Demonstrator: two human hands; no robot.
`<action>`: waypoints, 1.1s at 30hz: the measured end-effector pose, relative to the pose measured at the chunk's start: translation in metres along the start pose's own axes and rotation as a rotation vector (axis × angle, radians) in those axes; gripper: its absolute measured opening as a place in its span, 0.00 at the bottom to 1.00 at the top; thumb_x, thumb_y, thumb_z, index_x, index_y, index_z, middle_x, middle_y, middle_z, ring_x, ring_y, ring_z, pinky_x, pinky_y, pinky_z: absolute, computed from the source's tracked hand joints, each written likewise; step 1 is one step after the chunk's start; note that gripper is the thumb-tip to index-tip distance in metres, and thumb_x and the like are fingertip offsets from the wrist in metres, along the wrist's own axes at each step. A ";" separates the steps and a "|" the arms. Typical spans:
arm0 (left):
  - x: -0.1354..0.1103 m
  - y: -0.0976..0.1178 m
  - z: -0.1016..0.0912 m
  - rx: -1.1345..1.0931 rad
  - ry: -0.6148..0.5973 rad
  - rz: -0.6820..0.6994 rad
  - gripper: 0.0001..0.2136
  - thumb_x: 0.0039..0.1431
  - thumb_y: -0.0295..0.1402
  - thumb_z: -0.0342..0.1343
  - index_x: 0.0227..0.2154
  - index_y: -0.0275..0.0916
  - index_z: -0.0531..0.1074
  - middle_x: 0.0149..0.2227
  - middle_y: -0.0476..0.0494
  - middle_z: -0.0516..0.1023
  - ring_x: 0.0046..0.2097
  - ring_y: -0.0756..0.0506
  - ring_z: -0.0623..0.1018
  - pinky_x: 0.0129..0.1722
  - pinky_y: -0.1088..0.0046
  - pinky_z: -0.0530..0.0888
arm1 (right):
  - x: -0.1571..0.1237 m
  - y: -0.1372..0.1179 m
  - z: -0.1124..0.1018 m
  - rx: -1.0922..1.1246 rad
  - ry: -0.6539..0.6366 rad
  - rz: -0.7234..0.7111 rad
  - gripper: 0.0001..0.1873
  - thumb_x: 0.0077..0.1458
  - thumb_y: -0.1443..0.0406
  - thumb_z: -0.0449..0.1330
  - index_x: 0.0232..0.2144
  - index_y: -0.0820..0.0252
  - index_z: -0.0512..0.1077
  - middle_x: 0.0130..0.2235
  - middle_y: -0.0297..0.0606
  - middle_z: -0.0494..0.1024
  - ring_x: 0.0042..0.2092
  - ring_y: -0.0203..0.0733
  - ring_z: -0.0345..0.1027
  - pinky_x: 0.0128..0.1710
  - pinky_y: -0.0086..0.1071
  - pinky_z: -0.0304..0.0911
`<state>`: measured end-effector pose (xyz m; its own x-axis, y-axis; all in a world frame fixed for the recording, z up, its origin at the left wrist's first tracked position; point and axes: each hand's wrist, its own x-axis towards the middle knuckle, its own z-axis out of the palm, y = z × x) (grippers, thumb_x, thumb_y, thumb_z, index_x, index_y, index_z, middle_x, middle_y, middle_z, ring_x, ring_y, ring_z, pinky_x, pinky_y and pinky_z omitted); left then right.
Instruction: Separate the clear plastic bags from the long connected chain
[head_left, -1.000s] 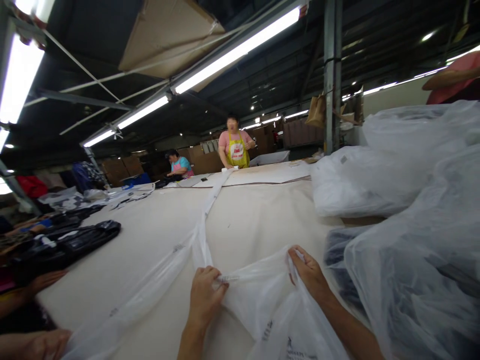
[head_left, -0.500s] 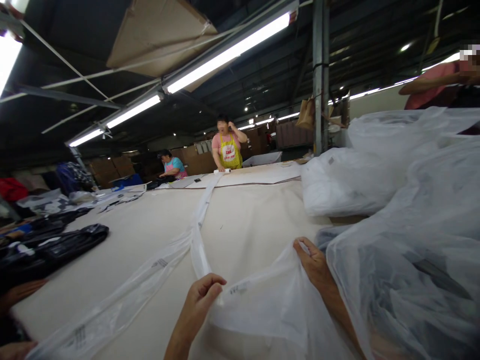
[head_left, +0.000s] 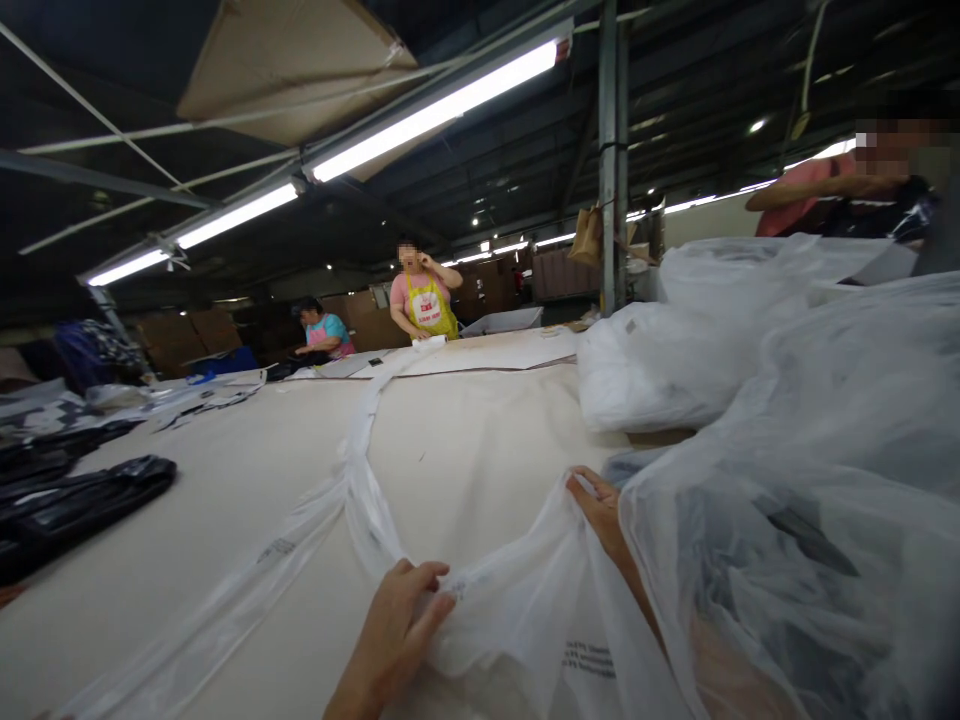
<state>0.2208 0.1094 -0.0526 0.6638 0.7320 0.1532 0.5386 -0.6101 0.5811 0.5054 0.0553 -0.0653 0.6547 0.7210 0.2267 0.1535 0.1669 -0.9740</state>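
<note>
A clear plastic bag [head_left: 517,610] with black printed text lies on the cream table [head_left: 225,500] right in front of me. My left hand [head_left: 397,625] pinches its left edge, fingers closed on the film. My right hand [head_left: 600,510] grips the bag's right edge, partly hidden behind a big filled plastic bag. A long strip of joined plastic bags [head_left: 360,450] runs from the held bag across the table toward the far end.
Bulky clear bags of dark garments [head_left: 795,540] and white bundles [head_left: 652,370] crowd the right side. Black packed items [head_left: 67,500] lie at the left. Two people [head_left: 420,295] stand at the far end; another person [head_left: 840,190] is at the upper right.
The view has swung right. My left hand has gone from a loose hold to a pinch on the bag's edge, and the bag is spread wider between my hands.
</note>
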 end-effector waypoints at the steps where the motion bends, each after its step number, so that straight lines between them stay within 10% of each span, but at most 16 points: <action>1: 0.001 0.002 0.001 0.044 0.018 0.030 0.17 0.57 0.43 0.51 0.45 0.41 0.71 0.39 0.40 0.72 0.44 0.42 0.69 0.48 0.65 0.63 | -0.003 -0.004 0.002 0.022 -0.021 0.011 0.25 0.46 0.44 0.53 0.29 0.61 0.65 0.21 0.32 0.60 0.22 0.33 0.52 0.21 0.28 0.50; 9: 0.007 0.028 0.010 0.270 0.219 0.226 0.10 0.55 0.42 0.55 0.35 0.41 0.73 0.38 0.42 0.72 0.47 0.39 0.66 0.48 0.60 0.60 | -0.024 -0.036 0.011 0.097 -0.143 -0.007 0.21 0.51 0.48 0.53 0.29 0.60 0.63 0.22 0.29 0.57 0.24 0.30 0.49 0.23 0.25 0.48; 19: 0.013 0.027 0.034 0.208 0.487 0.311 0.14 0.47 0.18 0.42 0.34 0.37 0.68 0.31 0.42 0.71 0.36 0.44 0.68 0.36 0.69 0.62 | -0.067 -0.056 0.038 -0.363 -0.570 -0.585 0.16 0.62 0.58 0.46 0.30 0.60 0.67 0.29 0.34 0.70 0.32 0.32 0.62 0.34 0.25 0.53; 27: 0.010 -0.019 -0.008 0.290 0.536 -0.047 0.13 0.42 0.19 0.41 0.27 0.38 0.66 0.30 0.43 0.69 0.37 0.43 0.68 0.39 0.68 0.62 | -0.061 -0.073 0.023 -0.223 -0.453 -0.369 0.21 0.58 0.51 0.47 0.25 0.61 0.64 0.23 0.31 0.61 0.26 0.31 0.54 0.27 0.25 0.51; 33: -0.002 -0.042 -0.030 -0.064 0.691 0.047 0.13 0.46 0.24 0.42 0.33 0.38 0.69 0.36 0.43 0.72 0.41 0.44 0.71 0.44 0.68 0.67 | -0.022 -0.050 0.005 -0.025 -0.103 -0.041 0.24 0.46 0.44 0.54 0.28 0.59 0.65 0.22 0.31 0.60 0.24 0.33 0.53 0.23 0.27 0.51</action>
<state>0.1816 0.1426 -0.0536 0.1915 0.7434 0.6409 0.4715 -0.6423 0.6042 0.4797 0.0342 -0.0218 0.5682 0.7794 0.2640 0.1980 0.1819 -0.9632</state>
